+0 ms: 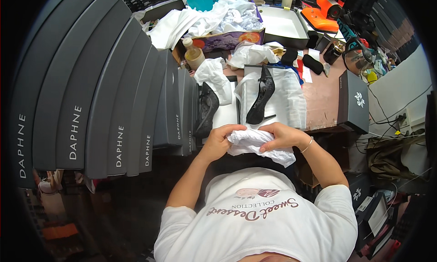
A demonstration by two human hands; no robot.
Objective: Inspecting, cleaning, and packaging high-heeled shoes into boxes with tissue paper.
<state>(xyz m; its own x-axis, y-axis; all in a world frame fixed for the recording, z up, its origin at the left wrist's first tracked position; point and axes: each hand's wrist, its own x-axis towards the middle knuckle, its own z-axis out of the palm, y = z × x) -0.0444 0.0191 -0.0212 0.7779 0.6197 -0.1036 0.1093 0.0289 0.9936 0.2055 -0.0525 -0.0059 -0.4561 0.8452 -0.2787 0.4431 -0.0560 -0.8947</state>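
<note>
White paper (248,140), gripped by both hands (287,137), forearms (187,180) angled inward

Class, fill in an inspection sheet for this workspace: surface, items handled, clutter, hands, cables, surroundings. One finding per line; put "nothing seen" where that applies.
Surface: pinkish-brown table, bare and worn-looking toward the right.
Items handled: crumpled white paper; beyond it, a left black heeled shoe and a right black heeled shoe, the latter on a white sheet.
Clutter: heaped paper in a purple box, a bottle, an orange device.
Hands: left hand and right hand both grip the crumpled paper.
Cables: black cable at a wall socket, right.
Surroundings: dark grey boxes stacked at left.
</note>
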